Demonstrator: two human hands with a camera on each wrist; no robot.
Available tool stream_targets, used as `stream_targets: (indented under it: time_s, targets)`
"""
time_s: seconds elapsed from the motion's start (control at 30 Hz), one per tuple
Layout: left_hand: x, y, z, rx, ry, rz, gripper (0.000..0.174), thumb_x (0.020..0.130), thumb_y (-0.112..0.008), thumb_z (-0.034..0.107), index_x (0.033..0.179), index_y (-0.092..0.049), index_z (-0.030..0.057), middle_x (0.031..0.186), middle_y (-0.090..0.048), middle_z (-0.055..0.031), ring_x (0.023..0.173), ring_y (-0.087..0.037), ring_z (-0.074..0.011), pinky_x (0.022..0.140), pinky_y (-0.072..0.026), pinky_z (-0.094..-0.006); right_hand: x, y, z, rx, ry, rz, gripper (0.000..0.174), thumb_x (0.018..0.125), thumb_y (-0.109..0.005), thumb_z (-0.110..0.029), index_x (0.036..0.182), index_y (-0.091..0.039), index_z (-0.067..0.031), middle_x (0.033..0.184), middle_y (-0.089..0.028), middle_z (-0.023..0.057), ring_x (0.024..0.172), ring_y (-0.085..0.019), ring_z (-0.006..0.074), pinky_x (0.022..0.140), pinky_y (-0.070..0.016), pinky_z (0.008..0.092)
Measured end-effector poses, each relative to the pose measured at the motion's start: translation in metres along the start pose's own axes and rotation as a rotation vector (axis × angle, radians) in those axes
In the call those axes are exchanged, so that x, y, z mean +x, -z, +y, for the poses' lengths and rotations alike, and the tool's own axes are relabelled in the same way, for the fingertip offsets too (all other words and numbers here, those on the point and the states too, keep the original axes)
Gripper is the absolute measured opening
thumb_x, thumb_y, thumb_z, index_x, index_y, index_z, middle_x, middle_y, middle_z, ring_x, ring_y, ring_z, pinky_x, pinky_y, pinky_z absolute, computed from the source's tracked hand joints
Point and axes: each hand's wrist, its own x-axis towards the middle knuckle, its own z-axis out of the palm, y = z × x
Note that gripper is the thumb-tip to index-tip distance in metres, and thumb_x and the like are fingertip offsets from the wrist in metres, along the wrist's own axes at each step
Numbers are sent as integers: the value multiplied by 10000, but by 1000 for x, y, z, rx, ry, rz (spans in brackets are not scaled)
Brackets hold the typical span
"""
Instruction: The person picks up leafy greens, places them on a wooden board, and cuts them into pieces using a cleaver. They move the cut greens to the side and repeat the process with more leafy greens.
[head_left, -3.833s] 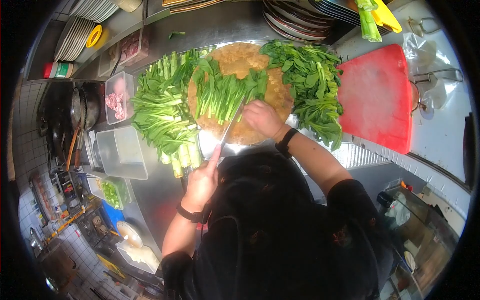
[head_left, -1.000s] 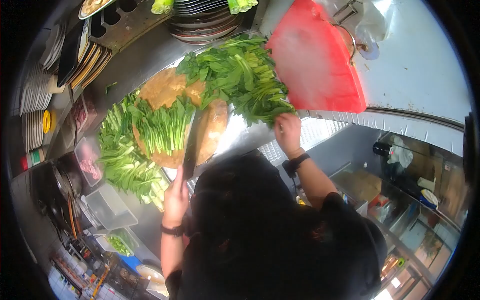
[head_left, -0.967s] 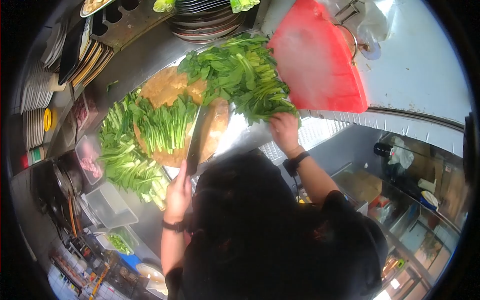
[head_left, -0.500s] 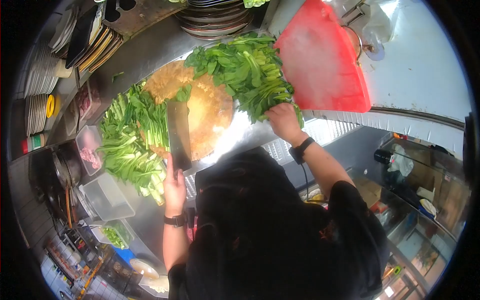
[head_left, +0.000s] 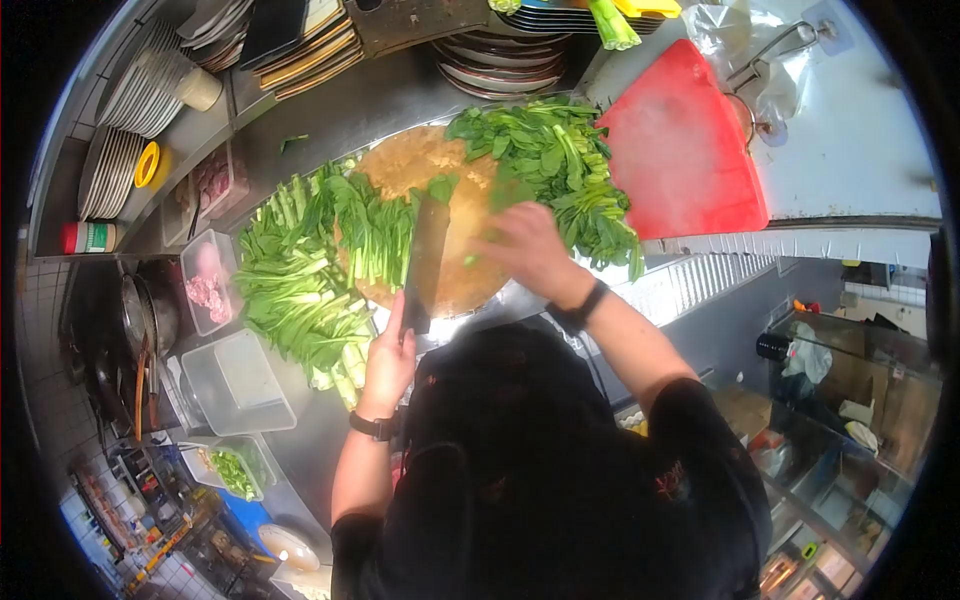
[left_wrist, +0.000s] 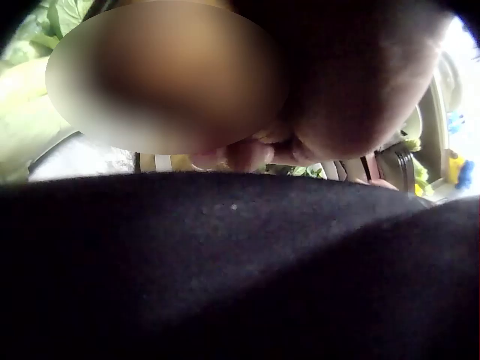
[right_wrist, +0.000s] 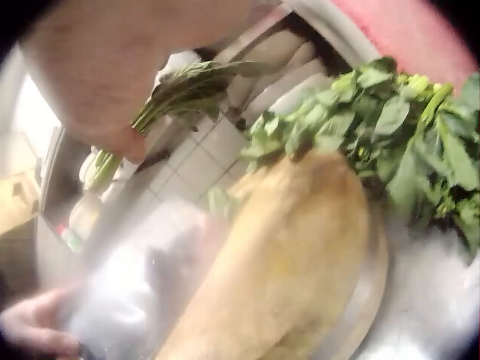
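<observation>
In the head view my left hand (head_left: 390, 370) grips a cleaver (head_left: 428, 265), its broad blade over the round wooden chopping board (head_left: 470, 285). Cut leafy greens (head_left: 380, 240) lie against the blade's left side. My right hand (head_left: 532, 255) is above the board's right half, blurred by motion. It pinches a small bunch of greens (right_wrist: 176, 97), stems and leaves showing in the right wrist view. To the right sits a pile of leafy greens (head_left: 565, 170); another pile with thick pale stems (head_left: 300, 270) lies left. Dark cloth and the hand fill most of the left wrist view.
A red board (head_left: 685, 150) leans at the right, misted over. Clear tubs stand left: one with minced meat (head_left: 207, 295), a bare tub (head_left: 240, 385), and one of chopped greens (head_left: 232, 472). Stacked plates (head_left: 500, 65) line the back. A scrap of leaf (head_left: 293, 141) lies on the counter.
The cleaver pushed the cut greens left across the board. My right hand left the right-hand pile and came over the board with a small bunch of greens. The head view shifted.
</observation>
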Motion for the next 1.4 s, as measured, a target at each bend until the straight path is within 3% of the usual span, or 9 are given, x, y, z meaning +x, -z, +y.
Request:
stream_targets:
  time_s: [0.07, 0.1, 0.17, 0.23, 0.3, 0.33, 0.83, 1.07, 1.4]
  targets:
    - [1, 9, 7, 35, 103, -89, 758, 1016, -609, 8, 1692, -339, 218, 894, -741, -208, 767, -686, -207, 816, -563, -336, 0, -47, -2, 80, 90, -192, 364, 852, -690, -92, 1209, -738, -149, 1281, -652, 79, 1192, -616, 295, 1091, -484, 503]
    - [2, 10, 4, 32, 96, -85, 758, 1016, -609, 8, 1692, -339, 218, 894, -741, -208, 767, -686, -207, 816, -563, -336, -10, -65, 1, 74, 95, -190, 364, 852, -690, -92, 1209, -738, -149, 1281, -652, 79, 1192, -616, 295, 1091, -484, 503]
    - [5, 11, -5, 18, 56, -79, 750, 1017, -604, 17, 1689, -344, 225, 885, -735, -217, 776, -718, -256, 807, -571, -366, -23, -94, 6, 133, 38, -334, 428, 844, -686, -74, 1267, -709, -135, 1341, -632, 103, 1229, -611, 324, 1071, -513, 467]
    - [6, 14, -9, 23, -16, -45, 754, 1011, -603, 23, 1688, -343, 230, 869, -720, -234, 789, -731, -331, 791, -570, -401, -26, -91, -1, 95, 13, -310, 415, 846, -688, -67, 1258, -711, -116, 1330, -640, 108, 1235, -612, 330, 1057, -527, 451]
    - [7, 18, -7, 41, -85, -83, 761, 981, -578, 26, 1681, -323, 180, 910, -704, -307, 843, -703, -481, 765, -538, -548, -35, -92, -6, 60, -33, -289, 402, 849, -689, -60, 1248, -713, -97, 1319, -649, 113, 1241, -614, 335, 1044, -541, 436]
    - [6, 21, 1, 61, -60, -106, 773, 966, -582, 14, 1678, -322, 165, 921, -704, -308, 865, -695, -491, 771, -532, -560, -37, -94, -3, 96, -43, -299, 391, 845, -694, -56, 1235, -715, -82, 1292, -661, 114, 1222, -624, 329, 1020, -554, 427]
    - [-28, 19, -8, 310, -336, 78, 749, 928, -607, -8, 1636, -434, 162, 752, -673, -191, 650, -683, -384, 629, -557, -510, -32, -106, 0, 146, 26, -245, 235, 860, -686, -79, 1090, -692, -32, 1163, -672, 115, 1110, -659, 315, 936, -589, 411]
    - [-38, 3, 11, 392, -231, 58, 763, 907, -623, -6, 1630, -446, 161, 735, -664, -178, 629, -682, -373, 604, -563, -501, -36, -111, 8, 189, 72, -200, 287, 851, -675, -90, 1131, -691, -28, 1182, -667, 117, 1161, -636, 325, 1022, -546, 422]
    - [-29, 6, 20, 461, -191, -6, 802, 903, -628, -13, 1652, -410, 169, 743, -662, -197, 634, -677, -389, 614, -555, -511, -34, -108, 12, 219, 70, -185, 300, 834, -658, -118, 1118, -696, -30, 1183, -681, 93, 1178, -633, 299, 1021, -543, 406]
